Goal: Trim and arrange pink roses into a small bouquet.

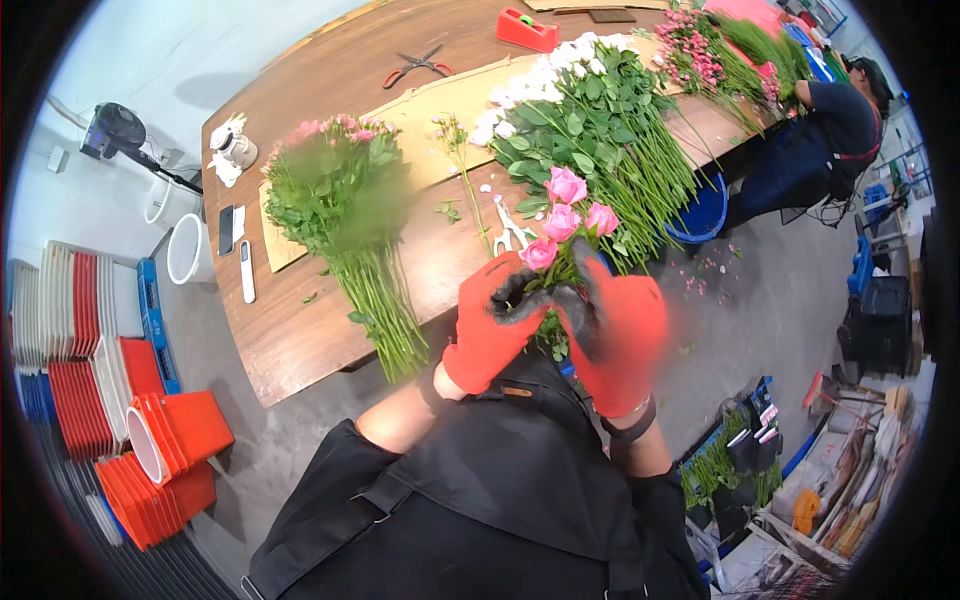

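Note:
A small bunch of pink roses [562, 222] stands upright in front of my chest, several blooms close together. My left hand [497, 318], in a red glove with a dark palm, is closed around the stems just under the blooms. My right hand [618, 325], gloved alike and slightly blurred, closes on the same stems from the other side. The fingers hide most of the stems; some leaves show below them. Just beyond the blooms, light-handled pruning shears [512, 234] lie on the table next to a thin flower sprig [455, 150].
Pink flowers [335, 190], partly smeared, lie left on the wooden table [310, 330]; white flowers [570, 75] lie right. Scissors [419, 68], a tape dispenser [527, 31] and a phone [226, 229] lie farther off. A co-worker [835, 130] bends at right near a blue bucket [705, 210].

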`<action>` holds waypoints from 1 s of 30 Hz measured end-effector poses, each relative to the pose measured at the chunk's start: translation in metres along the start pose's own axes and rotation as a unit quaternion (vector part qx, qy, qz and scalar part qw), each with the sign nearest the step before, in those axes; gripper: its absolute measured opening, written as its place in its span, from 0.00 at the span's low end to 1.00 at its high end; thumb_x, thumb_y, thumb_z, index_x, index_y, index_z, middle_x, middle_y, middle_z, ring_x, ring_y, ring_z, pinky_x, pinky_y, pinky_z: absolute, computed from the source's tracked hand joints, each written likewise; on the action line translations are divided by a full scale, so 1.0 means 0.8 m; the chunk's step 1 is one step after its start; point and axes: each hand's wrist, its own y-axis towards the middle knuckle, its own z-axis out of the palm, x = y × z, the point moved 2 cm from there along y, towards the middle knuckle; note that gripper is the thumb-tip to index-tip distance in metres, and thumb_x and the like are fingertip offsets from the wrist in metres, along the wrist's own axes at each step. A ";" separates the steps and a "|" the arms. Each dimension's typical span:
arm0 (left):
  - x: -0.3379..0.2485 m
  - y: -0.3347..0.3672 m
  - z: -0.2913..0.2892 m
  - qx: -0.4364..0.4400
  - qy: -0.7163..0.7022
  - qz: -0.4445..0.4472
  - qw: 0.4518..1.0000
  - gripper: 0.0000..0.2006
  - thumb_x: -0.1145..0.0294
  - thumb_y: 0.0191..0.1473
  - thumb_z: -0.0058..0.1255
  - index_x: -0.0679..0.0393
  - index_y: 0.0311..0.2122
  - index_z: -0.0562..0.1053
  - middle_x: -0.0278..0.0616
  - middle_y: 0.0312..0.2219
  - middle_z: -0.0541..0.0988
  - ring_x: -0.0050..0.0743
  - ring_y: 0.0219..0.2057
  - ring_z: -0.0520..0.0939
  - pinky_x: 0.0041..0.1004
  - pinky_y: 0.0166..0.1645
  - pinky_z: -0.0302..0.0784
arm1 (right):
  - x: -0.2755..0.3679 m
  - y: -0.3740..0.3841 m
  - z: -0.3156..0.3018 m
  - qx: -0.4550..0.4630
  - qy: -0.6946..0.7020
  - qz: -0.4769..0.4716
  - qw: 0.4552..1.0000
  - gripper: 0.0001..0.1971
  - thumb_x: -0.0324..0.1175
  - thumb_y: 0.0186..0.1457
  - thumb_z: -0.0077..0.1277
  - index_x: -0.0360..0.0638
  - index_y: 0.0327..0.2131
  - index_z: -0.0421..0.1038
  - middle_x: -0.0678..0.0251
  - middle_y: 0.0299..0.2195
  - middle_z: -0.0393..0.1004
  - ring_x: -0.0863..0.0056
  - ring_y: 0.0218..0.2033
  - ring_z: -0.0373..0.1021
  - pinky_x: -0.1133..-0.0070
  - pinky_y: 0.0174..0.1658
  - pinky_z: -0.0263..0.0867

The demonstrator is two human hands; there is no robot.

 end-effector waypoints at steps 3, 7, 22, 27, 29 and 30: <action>-0.004 0.000 -0.002 0.025 0.029 0.005 0.999 0.17 0.78 0.45 0.67 0.63 0.42 0.79 0.46 0.34 0.79 0.40 0.29 0.79 0.32 0.36 0.75 | 0.006 0.013 0.002 0.005 -0.004 -0.005 1.000 0.27 0.27 0.41 0.67 0.45 0.51 0.79 0.67 0.32 0.75 0.64 0.32 0.71 0.69 0.39 0.66; 0.021 -0.012 -0.003 -0.010 0.097 0.035 0.995 0.20 0.78 0.43 0.68 0.64 0.45 0.79 0.49 0.40 0.80 0.45 0.34 0.83 0.34 0.41 0.79 | 0.003 0.020 0.013 -0.035 0.035 -0.017 0.999 0.23 0.27 0.42 0.65 0.42 0.46 0.80 0.69 0.29 0.74 0.64 0.29 0.71 0.70 0.38 0.66; 0.006 -0.012 0.007 -0.060 0.140 0.085 0.985 0.18 0.79 0.43 0.63 0.67 0.42 0.76 0.52 0.36 0.78 0.55 0.33 0.80 0.39 0.42 0.77 | -0.011 -0.024 0.041 -0.077 0.027 -0.044 0.996 0.20 0.28 0.48 0.67 0.40 0.45 0.74 0.62 0.34 0.76 0.59 0.32 0.73 0.66 0.35 0.68; 0.029 -0.003 0.010 -0.097 0.032 -0.043 0.994 0.12 0.78 0.52 0.58 0.67 0.42 0.75 0.47 0.33 0.79 0.36 0.33 0.79 0.32 0.42 0.76 | -0.022 -0.065 0.052 -0.153 0.148 0.075 0.974 0.16 0.26 0.50 0.67 0.40 0.43 0.74 0.61 0.35 0.77 0.57 0.32 0.73 0.67 0.38 0.70; 0.041 0.021 -0.007 -0.135 -0.054 -0.078 0.986 0.08 0.78 0.59 0.53 0.67 0.43 0.74 0.37 0.32 0.78 0.19 0.34 0.75 0.26 0.40 0.75 | -0.039 -0.098 0.049 -0.202 0.230 0.172 0.936 0.14 0.28 0.53 0.66 0.39 0.42 0.75 0.60 0.36 0.78 0.58 0.33 0.74 0.70 0.40 0.70; 0.044 0.025 -0.016 -0.126 -0.067 -0.078 0.987 0.08 0.78 0.59 0.53 0.67 0.44 0.74 0.36 0.32 0.78 0.19 0.34 0.75 0.26 0.40 0.75 | -0.038 -0.088 0.036 -0.157 0.164 0.160 0.961 0.15 0.28 0.52 0.67 0.40 0.43 0.75 0.59 0.37 0.78 0.58 0.34 0.74 0.69 0.41 0.69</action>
